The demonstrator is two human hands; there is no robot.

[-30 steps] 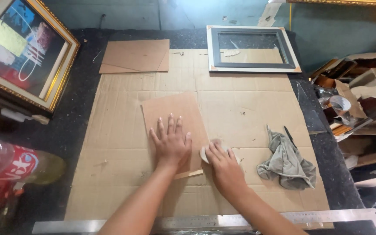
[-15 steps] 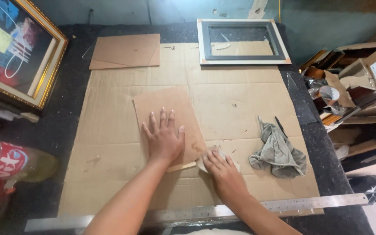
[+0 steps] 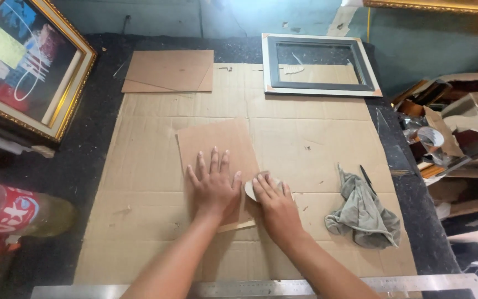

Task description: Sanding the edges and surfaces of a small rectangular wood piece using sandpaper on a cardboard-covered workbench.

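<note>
My left hand (image 3: 213, 182) lies flat, fingers spread, on a brown backing board (image 3: 214, 144) that rests on a large corrugated cardboard sheet (image 3: 139, 166). My right hand (image 3: 274, 200) sits just right of the board's edge, fingers pressing a small pale roll, probably tape (image 3: 252, 188), against that edge. A thin wooden strip (image 3: 238, 226) pokes out beneath the board near my wrists.
A grey rag (image 3: 363, 213) with a dark blade-like tool (image 3: 367, 179) lies to the right. A grey picture frame (image 3: 319, 65) and another brown board (image 3: 168, 71) sit at the back. A gold-framed painting (image 3: 23, 61) stands left, a bottle (image 3: 12, 213) lower left, a steel ruler (image 3: 261, 287) along the front.
Both hands stay on the board and the roll with hardly any shift. The camera view has drifted slightly.
</note>
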